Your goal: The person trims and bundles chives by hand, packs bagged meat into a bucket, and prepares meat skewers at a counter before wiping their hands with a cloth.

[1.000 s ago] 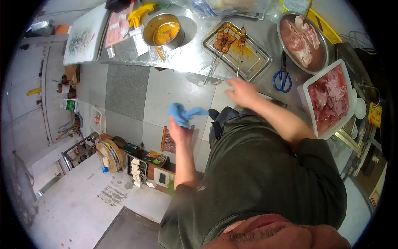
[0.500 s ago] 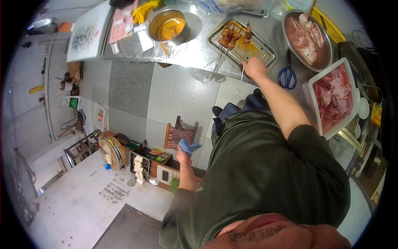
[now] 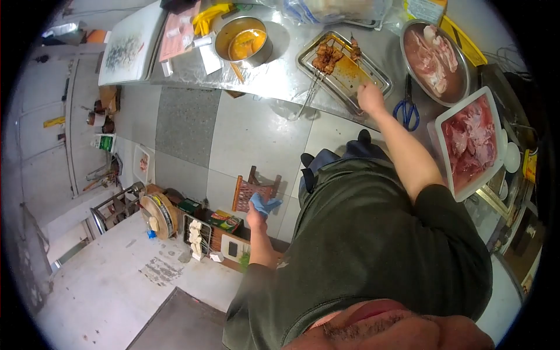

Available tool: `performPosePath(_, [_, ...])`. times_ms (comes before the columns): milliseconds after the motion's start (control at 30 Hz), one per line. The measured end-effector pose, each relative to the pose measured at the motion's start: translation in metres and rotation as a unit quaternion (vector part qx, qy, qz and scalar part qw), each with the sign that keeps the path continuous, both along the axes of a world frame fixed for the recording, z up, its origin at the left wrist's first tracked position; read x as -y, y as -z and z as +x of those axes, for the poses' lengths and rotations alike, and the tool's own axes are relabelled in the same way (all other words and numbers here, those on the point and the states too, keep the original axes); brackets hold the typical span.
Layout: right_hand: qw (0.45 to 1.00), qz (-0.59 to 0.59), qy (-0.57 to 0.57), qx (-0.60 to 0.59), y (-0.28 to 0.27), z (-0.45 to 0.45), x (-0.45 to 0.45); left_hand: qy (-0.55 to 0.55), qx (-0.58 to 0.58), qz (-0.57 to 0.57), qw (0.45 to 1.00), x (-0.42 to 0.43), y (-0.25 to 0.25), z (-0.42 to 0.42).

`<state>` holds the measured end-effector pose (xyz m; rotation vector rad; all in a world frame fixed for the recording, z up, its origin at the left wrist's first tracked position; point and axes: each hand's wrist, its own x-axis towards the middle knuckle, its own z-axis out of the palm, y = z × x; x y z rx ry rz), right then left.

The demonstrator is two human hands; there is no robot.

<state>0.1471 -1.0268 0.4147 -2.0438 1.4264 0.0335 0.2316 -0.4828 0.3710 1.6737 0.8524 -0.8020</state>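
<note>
My left hand (image 3: 256, 218) is closed on a crumpled blue cloth (image 3: 266, 205), over the floor in front of a small woven stool (image 3: 251, 195). My right hand (image 3: 370, 98) is at the near right end of a metal tray (image 3: 383, 80), its fingers closed round the handle end of a meat skewer (image 3: 355, 53). That skewer's meat lies at the tray's far side. To its left, more browned skewers (image 3: 326, 58) rest in the tray, their metal handles sticking out over the counter edge. Brown sauce coats the tray bottom.
On the steel counter (image 3: 286, 76) stand a pot of orange liquid (image 3: 245, 44), blue scissors (image 3: 406, 112), an oval bowl of pale meat (image 3: 429, 58) and a white bin of red meat (image 3: 471, 140). A white board (image 3: 125, 52) lies at left. Lower left is another worktop (image 3: 111, 286).
My right hand has moved up and right from the counter edge onto the tray and closed on a skewer. My left hand has lowered with the blue cloth.
</note>
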Motion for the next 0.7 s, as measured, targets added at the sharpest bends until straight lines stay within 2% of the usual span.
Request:
performPosePath(100, [0.983, -0.058, 0.071, 0.162, 0.015, -0.028, 0.007, -0.009, -0.011, -0.027, 1.000, 0.002, 0.013, 0.003])
performPosePath(133, [0.964, 0.056, 0.108, 0.237, 0.013, -0.038, 0.012, -0.011, -0.013, -0.031, 0.999, -0.001, 0.020, 0.004])
performPosePath(200, [0.868, 0.278, 0.173, 0.374, -0.020, -0.058, 0.014, -0.011, -0.008, -0.005, 1.000, 0.002, 0.029, 0.003])
performPosePath(267, [0.849, 0.303, 0.161, 0.402, -0.055, -0.072, 0.015, 0.008, -0.019, -0.014, 1.000, 0.006, 0.029, 0.004])
performPosePath(367, [0.823, 0.332, 0.146, 0.438, -0.084, -0.092, 0.017, 0.007, -0.021, -0.059, 0.998, -0.005, 0.056, 0.008])
performPosePath(433, [0.805, 0.363, 0.140, 0.448, -0.110, -0.101, 0.018, 0.033, -0.032, -0.018, 0.999, 0.020, 0.026, 0.008])
performPosePath(467, [0.802, 0.369, 0.137, 0.450, -0.117, -0.105, 0.018, 0.046, -0.037, 0.003, 0.998, 0.032, 0.013, 0.009])
performPosePath(633, [0.801, 0.382, 0.106, 0.449, -0.138, -0.119, 0.021, 0.075, -0.023, -0.070, 0.994, 0.020, 0.039, 0.022])
performPosePath(700, [0.806, 0.378, 0.095, 0.446, -0.145, -0.124, 0.021, 0.082, -0.024, -0.083, 0.993, 0.029, 0.029, 0.024])
